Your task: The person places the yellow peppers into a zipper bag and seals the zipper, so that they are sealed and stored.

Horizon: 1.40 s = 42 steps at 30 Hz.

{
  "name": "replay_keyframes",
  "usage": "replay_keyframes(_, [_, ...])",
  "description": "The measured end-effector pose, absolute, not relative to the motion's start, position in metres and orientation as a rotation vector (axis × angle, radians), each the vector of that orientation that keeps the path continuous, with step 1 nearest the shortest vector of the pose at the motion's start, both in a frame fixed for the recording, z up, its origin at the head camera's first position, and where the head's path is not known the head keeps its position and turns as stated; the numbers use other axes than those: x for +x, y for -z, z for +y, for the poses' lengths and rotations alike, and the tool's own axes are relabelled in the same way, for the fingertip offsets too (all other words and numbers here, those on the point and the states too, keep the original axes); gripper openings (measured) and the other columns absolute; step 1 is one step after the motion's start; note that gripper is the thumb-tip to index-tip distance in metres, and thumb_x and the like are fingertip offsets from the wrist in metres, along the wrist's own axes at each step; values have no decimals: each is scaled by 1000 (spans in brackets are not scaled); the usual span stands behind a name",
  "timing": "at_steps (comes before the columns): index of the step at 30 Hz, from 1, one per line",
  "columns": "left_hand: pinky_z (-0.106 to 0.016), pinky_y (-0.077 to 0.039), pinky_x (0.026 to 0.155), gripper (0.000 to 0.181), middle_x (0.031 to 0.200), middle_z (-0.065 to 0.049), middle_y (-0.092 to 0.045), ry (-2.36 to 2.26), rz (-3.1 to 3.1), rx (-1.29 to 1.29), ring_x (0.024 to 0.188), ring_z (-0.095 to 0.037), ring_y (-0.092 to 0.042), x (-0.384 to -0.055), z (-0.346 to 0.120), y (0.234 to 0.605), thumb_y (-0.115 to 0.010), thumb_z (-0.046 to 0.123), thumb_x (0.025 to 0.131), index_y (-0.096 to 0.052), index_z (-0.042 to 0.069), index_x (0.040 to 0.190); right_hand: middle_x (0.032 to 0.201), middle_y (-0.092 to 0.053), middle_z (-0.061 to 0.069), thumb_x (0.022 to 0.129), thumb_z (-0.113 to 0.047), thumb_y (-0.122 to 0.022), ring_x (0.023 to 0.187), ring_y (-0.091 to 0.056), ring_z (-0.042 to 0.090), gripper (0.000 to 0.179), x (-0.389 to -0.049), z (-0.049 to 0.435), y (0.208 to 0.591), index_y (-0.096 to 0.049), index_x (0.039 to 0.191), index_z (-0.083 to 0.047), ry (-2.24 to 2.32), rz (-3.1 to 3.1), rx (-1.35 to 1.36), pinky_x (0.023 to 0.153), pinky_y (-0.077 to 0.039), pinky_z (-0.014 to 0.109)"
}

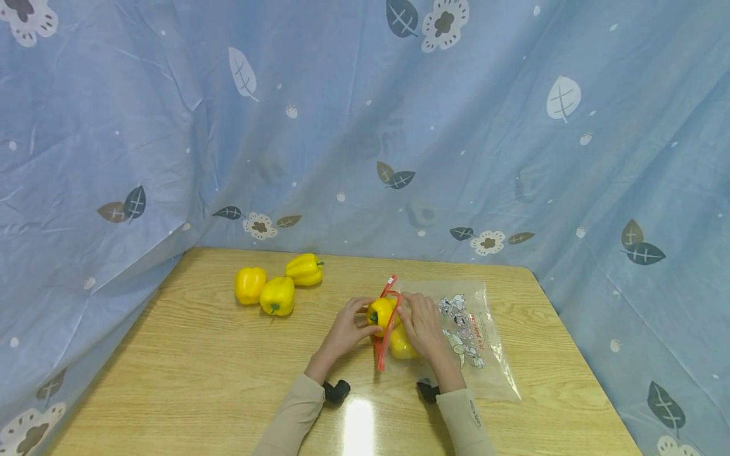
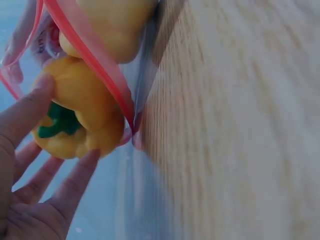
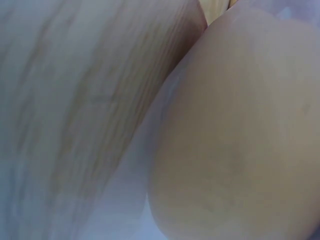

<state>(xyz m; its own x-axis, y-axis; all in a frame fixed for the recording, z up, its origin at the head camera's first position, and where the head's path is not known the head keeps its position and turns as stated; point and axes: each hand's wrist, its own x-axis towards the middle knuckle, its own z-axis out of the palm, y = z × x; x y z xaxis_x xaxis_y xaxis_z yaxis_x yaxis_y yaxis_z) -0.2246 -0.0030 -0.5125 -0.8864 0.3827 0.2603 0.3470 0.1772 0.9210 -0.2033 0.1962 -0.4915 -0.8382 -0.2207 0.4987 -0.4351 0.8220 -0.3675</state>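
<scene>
In the head view, my left hand (image 1: pixel 344 328) grips a yellow bell pepper (image 1: pixel 381 311) with a green stem, thumb and fingers spread around it. That pepper sits within the mouth of a clear plastic bag (image 1: pixel 495 370) with a red edge strip (image 1: pixel 381 362). My right hand (image 1: pixel 426 326) holds the bag at its red-edged mouth, fingers over the upper side. A second bell pepper (image 1: pixel 402 345) lies inside the bag, below the right hand. The left wrist view shows the gripped pepper (image 2: pixel 87 95) framed by the red strip; the right wrist view shows mostly the bagged pepper (image 3: pixel 240 140).
Three more yellow bell peppers, one at the front (image 1: pixel 277 296), one at the left (image 1: pixel 249 285) and one behind (image 1: pixel 305 270), lie together on the left of the wooden table (image 1: pixel 188 354). A blue patterned curtain (image 1: pixel 342 126) hangs around the back and sides.
</scene>
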Motion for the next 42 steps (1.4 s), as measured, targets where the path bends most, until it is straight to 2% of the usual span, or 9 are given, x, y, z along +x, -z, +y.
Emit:
replay_keyframes(6, [-52, -49, 87, 58, 128, -23, -44, -1918, 2326, 753, 113, -43, -48, -218, -1, 497, -72, 2, 77, -48, -2, 129, 103, -52, 9, 99, -33, -40, 86, -43, 23, 36, -204, 196, 493, -47, 124, -7, -647, -2565, 494, 82, -36, 40])
replay_keyframes(11, [-43, -51, 89, 58, 129, -14, -46, -1861, 2383, 696, 115, -36, -51, -222, 1, 506, -72, 12, 78, -48, 6, 131, 103, -52, 10, 99, -30, -42, 87, -44, 24, 36, -204, 196, 491, -47, 125, -6, -658, -2584, 495, 83, -37, 41])
replay_keyframes(15, [-37, -52, 88, 58, 130, -9, -47, -1828, 2416, 723, 115, -32, -52, -228, 3, 516, -71, 19, 79, -48, 11, 132, 105, -53, 10, 98, -29, -43, 91, -45, 25, 36, -204, 197, 490, -47, 125, -5, -649, -2594, 502, 90, -36, 43])
replay_keyframes(18, [-45, -50, 89, 57, 131, -18, -45, -1858, 2382, 753, 115, -40, -50, -221, 3, 505, -69, 11, 81, -46, 3, 133, 106, -53, 10, 98, -30, -43, 92, -46, 25, 37, -204, 197, 491, -47, 126, -5, -648, -2593, 509, 92, -35, 43])
replay_keyframes(21, [-47, -49, 90, 58, 132, -21, -44, -1867, 2368, 753, 116, -42, -49, -220, 5, 505, -69, 8, 81, -44, 0, 133, 106, -53, 10, 98, -30, -43, 93, -46, 26, 37, -203, 197, 491, -47, 126, -5, -650, -2588, 512, 93, -35, 44])
replay_keyframes(26, [-38, -47, 95, 58, 138, -13, -42, -1845, 2322, 740, 123, -35, -47, -227, 5, 517, -69, 15, 82, -42, 6, 133, 105, -53, 10, 98, -31, -42, 93, -46, 27, 37, -203, 197, 492, -48, 124, -5, -649, -2560, 520, 90, -36, 44])
replay_keyframes(31, [-43, -43, 99, 56, 140, -15, -39, -1822, 2301, 764, 126, -36, -43, -226, 2, 516, -66, 16, 86, -40, 6, 134, 103, -53, 10, 99, -33, -42, 91, -46, 26, 38, -203, 197, 492, -48, 123, -5, -662, -2542, 525, 86, -36, 42])
replay_keyframes(36, [-47, -49, 89, 51, 130, -13, -48, -1721, 2504, 755, 115, -34, -50, -223, -1, 514, -68, 25, 85, -49, 10, 130, 103, -53, 10, 99, -33, -42, 90, -45, 26, 38, -203, 197, 492, -48, 124, -5, -655, -2541, 529, 85, -37, 42])
replay_keyframes(42, [-28, -56, 76, 40, 113, -12, -54, -1844, 2552, 732, 102, -28, -56, -221, 4, 513, -71, 17, 81, -58, 5, 116, 104, -53, 10, 98, -34, -41, 92, -46, 26, 40, -203, 198, 492, -48, 125, -5, -645, -2542, 529, 89, -36, 43])
